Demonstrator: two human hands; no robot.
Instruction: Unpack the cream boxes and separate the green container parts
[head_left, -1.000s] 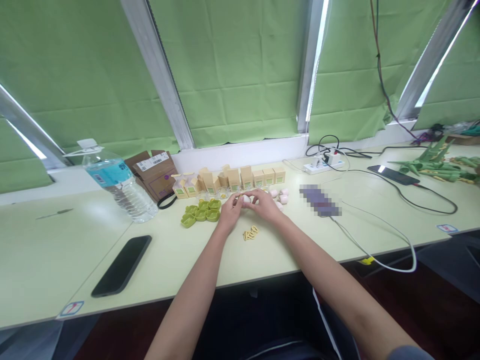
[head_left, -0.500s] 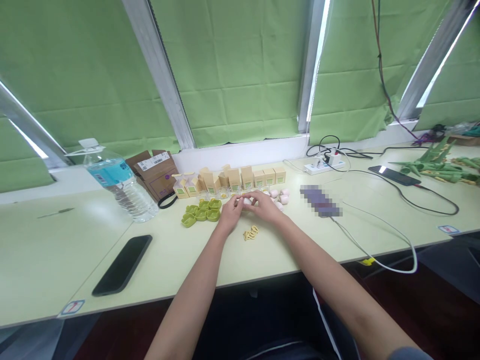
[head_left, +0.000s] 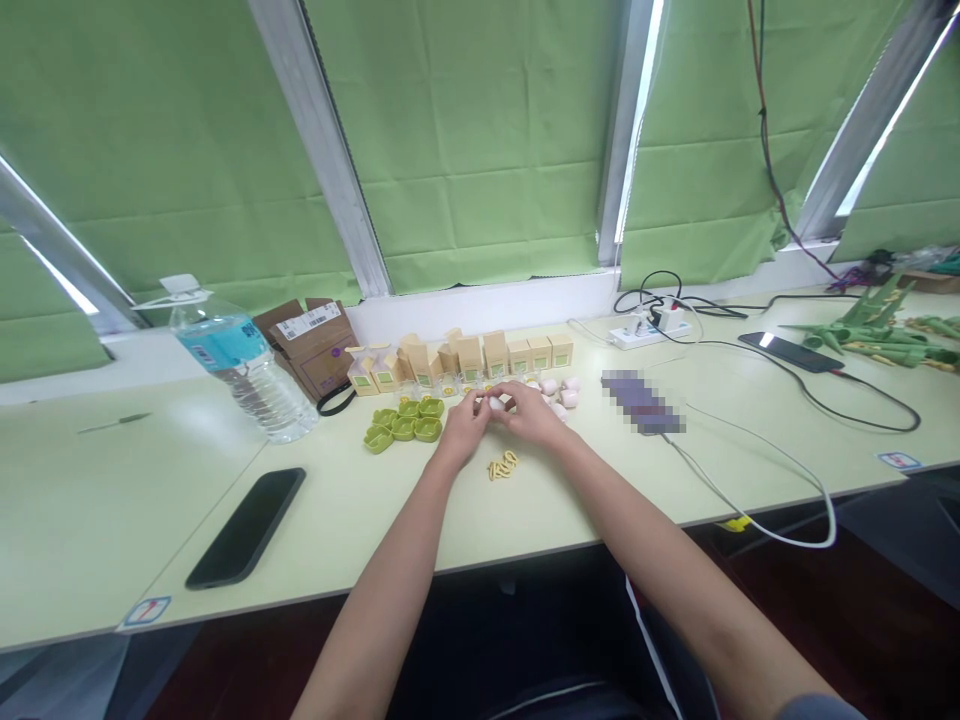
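My left hand (head_left: 463, 428) and my right hand (head_left: 527, 413) meet over the middle of the table, with fingers bent around a small pale, rounded piece (head_left: 496, 403). Both seem to pinch it, and the fingers hide much of it. Several pale pink, rounded pieces (head_left: 568, 399) lie just beyond my right hand. To the left of my left hand sit several olive-green small cups (head_left: 403, 429), grouped together. Curled yellow loops (head_left: 502, 466) lie in a little pile nearer to me, below the hands.
Small cream boxes (head_left: 517, 356), some with raised flaps, line the back, with small clear items before them. At left stand a water bottle (head_left: 251, 385) and a brown carton (head_left: 315, 350); a black phone (head_left: 246, 528) lies nearer. A power strip (head_left: 649, 333) and cables are at right.
The view has shifted very slightly. My hands stay together around the pale piece, with only a small movement of the fingers.
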